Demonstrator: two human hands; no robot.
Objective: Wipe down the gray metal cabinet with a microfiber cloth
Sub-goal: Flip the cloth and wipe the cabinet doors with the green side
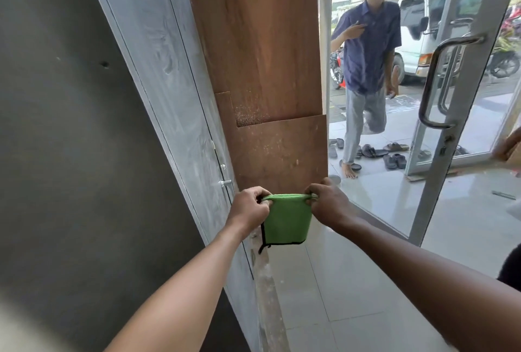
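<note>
Green microfiber cloth (287, 219), folded, hangs at lower centre of the frame, its top edge pinched between the left hand (249, 206) and the right hand (328, 205). Gray metal cabinet (180, 92) fills the left, beside brown plywood sheets (259, 41).

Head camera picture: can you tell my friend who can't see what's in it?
Two hands, left hand and right hand, hold a folded green microfiber cloth stretched between them, beside a tall gray metal cabinet. Behind a glass door, a person stands outside.
</note>
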